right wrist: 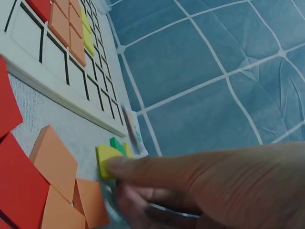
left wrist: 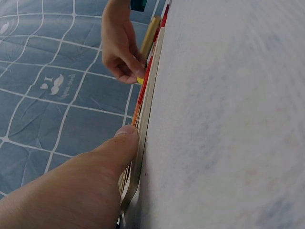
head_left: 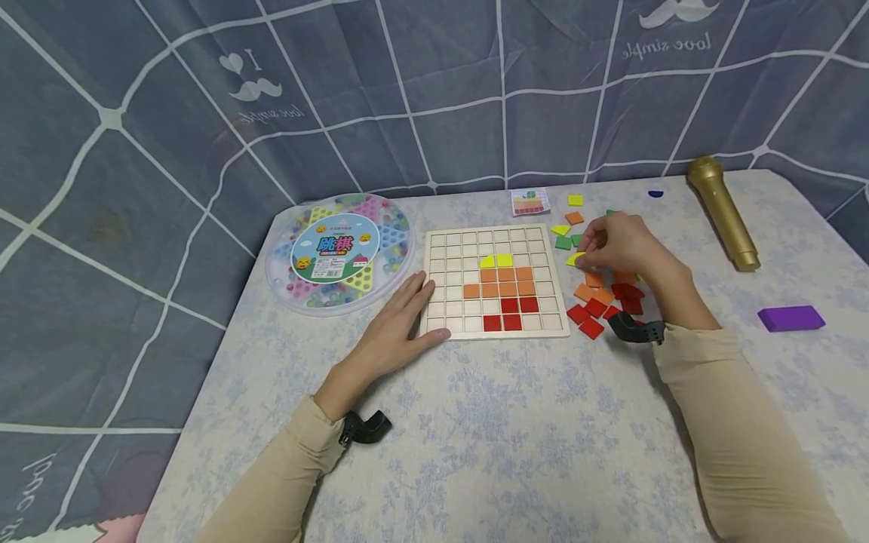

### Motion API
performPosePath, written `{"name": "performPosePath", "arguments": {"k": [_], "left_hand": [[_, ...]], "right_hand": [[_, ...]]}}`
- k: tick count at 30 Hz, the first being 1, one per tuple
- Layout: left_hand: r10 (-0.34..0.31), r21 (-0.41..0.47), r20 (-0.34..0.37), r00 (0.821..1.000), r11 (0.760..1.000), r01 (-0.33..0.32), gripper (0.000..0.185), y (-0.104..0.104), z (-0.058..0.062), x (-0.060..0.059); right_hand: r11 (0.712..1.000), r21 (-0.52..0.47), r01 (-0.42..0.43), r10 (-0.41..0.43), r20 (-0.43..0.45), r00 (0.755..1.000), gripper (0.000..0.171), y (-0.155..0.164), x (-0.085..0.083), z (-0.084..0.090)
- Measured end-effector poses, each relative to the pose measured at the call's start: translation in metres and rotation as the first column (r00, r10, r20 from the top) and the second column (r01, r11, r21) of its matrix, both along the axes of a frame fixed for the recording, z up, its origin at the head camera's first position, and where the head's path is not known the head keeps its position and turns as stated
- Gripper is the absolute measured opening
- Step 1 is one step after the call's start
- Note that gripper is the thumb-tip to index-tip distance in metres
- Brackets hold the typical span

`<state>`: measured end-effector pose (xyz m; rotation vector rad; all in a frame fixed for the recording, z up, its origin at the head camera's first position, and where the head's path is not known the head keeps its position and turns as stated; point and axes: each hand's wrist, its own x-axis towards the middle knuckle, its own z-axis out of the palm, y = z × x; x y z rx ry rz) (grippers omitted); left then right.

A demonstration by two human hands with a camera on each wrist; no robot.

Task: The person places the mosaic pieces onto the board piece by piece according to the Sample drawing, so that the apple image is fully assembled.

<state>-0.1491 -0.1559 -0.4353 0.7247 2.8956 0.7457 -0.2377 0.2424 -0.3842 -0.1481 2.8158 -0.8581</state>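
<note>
A wooden grid board [head_left: 448, 241] lies mid-table, with yellow [head_left: 497, 261], orange [head_left: 505, 282] and red tiles [head_left: 511, 313] set in its cells. My left hand [head_left: 414, 302] rests flat against the board's left edge, and its thumb [left wrist: 125, 143] presses the front corner. Just right of the board, my right hand [head_left: 585, 256] pinches a yellow tile [right wrist: 106, 160] that lies on the table. Loose orange tiles [head_left: 585, 290] and red tiles [head_left: 597, 313] are spread under and in front of that hand. A green tile [head_left: 563, 243] sits just left of its fingers.
A round plastic game case [head_left: 339, 249] sits left of the board. A small pattern card [head_left: 530, 202] lies behind the board. At the right are a gold microphone [head_left: 723, 211] and a purple block [head_left: 790, 317]. A grey cloth hangs behind the table.
</note>
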Motion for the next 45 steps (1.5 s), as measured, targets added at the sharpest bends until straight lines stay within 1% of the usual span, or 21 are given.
{"name": "performPosePath", "arguments": {"k": [5, 8, 12, 15, 17, 19, 21, 26, 30, 38, 42, 45], "left_hand": [[-0.002, -0.001, -0.001, 1.000, 1.000, 0.002, 0.091, 0.000, -0.001, 0.000], [-0.002, 0.000, 0.000, 1.000, 1.000, 0.002, 0.090, 0.000, -0.001, 0.000], [-0.002, 0.001, -0.001, 1.000, 1.000, 0.002, 0.091, 0.000, 0.000, 0.001], [-0.002, 0.002, -0.004, 1.000, 1.000, 0.002, 0.091, 0.000, 0.001, 0.001], [-0.003, 0.003, -0.005, 1.000, 1.000, 0.003, 0.091, 0.000, 0.001, 0.001], [-0.003, 0.003, -0.005, 1.000, 1.000, 0.003, 0.091, 0.000, 0.000, 0.001], [-0.005, 0.003, -0.005, 1.000, 1.000, 0.005, 0.090, 0.000, 0.000, 0.001], [-0.009, 0.005, -0.011, 1.000, 1.000, 0.009, 0.090, 0.000, -0.001, 0.001], [-0.005, 0.007, -0.011, 1.000, 1.000, 0.005, 0.090, 0.000, 0.000, 0.001], [-0.005, 0.007, -0.014, 1.000, 1.000, 0.005, 0.090, 0.001, 0.001, 0.001], [-0.005, 0.006, -0.014, 1.000, 1.000, 0.005, 0.090, 0.001, 0.001, 0.001], [-0.006, 0.009, -0.013, 1.000, 1.000, 0.006, 0.090, 0.000, 0.000, 0.001]], "right_hand": [[0.997, -0.081, 0.016, -0.019, -0.034, 0.999, 0.022, -0.004, 0.001, -0.001], [0.985, -0.167, 0.046, -0.063, -0.094, 0.994, 0.021, -0.013, 0.003, -0.003], [0.965, -0.255, 0.064, -0.116, -0.197, 0.973, 0.018, -0.032, 0.006, -0.009], [0.954, -0.290, 0.079, -0.147, -0.219, 0.965, 0.019, -0.044, 0.007, -0.013], [0.947, -0.306, 0.100, -0.168, -0.205, 0.964, 0.020, -0.051, 0.008, -0.015], [0.947, -0.303, 0.104, -0.170, -0.200, 0.965, 0.020, -0.056, 0.009, -0.016], [0.956, -0.279, 0.088, -0.151, -0.211, 0.966, 0.019, -0.060, 0.011, -0.018], [0.974, -0.225, 0.026, -0.085, -0.256, 0.963, 0.016, -0.065, 0.012, -0.021], [0.982, -0.188, -0.021, -0.029, -0.256, 0.966, 0.015, -0.068, 0.011, -0.022], [0.987, -0.139, -0.085, 0.049, -0.247, 0.968, 0.013, -0.071, 0.011, -0.021], [0.986, -0.102, -0.135, 0.105, -0.251, 0.962, 0.014, -0.073, 0.010, -0.021], [0.985, -0.081, -0.154, 0.128, -0.257, 0.958, 0.014, -0.074, 0.011, -0.020]]}}
